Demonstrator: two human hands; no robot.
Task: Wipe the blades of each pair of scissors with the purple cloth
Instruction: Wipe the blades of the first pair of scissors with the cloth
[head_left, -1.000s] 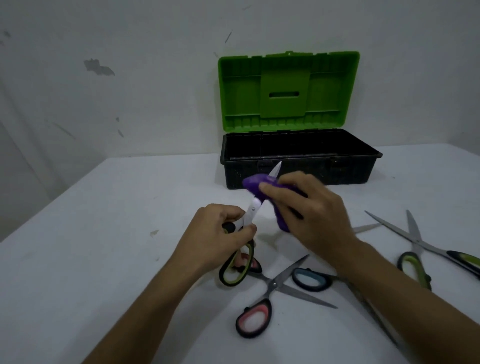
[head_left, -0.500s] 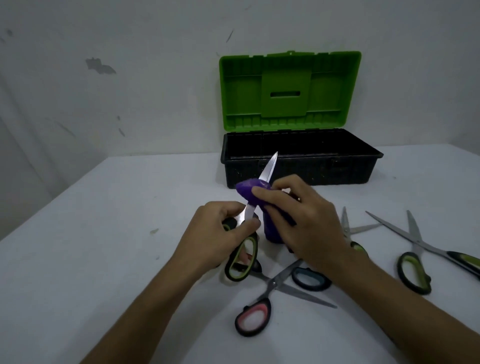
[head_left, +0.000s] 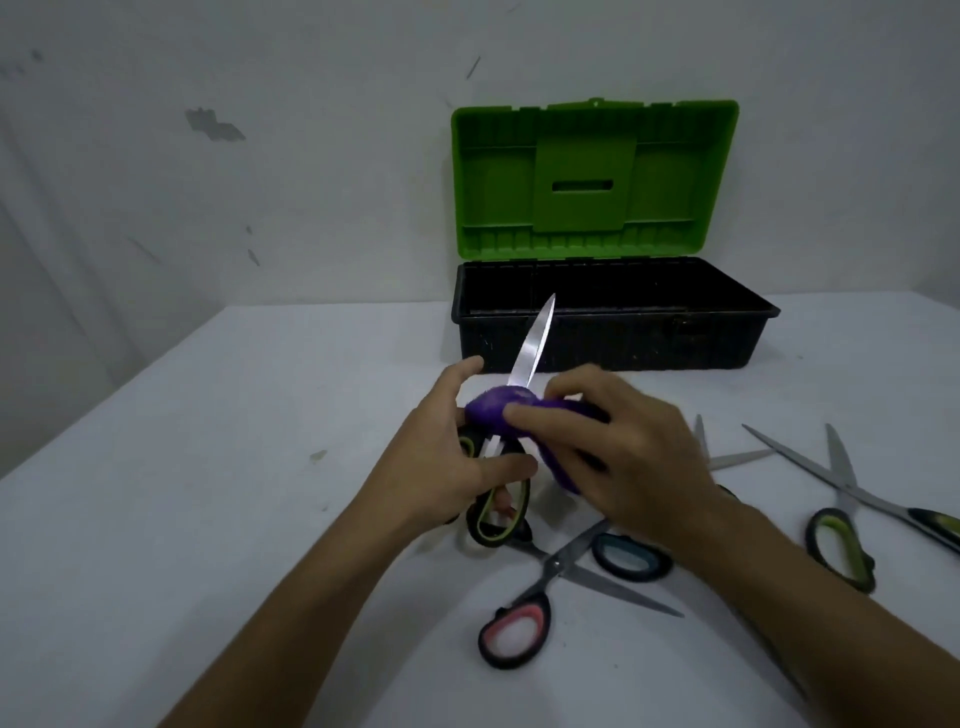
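Bare forearms (head_left: 291, 597) — no sleeves

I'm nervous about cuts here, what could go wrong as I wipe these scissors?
The right hand pinches the purple cloth round the bare blade; a slip could nick fingertips. The left hand grips only the handle, so the scissors might twist.

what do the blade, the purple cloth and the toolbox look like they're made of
The blade looks like polished steel: bright, mirror-like sheen. The purple cloth seems a soft, fuzzy fabric, perhaps microfibre: matte, bunched round the blade. The toolbox looks like moulded plastic: ribbed green lid, dull black base with scuffs.
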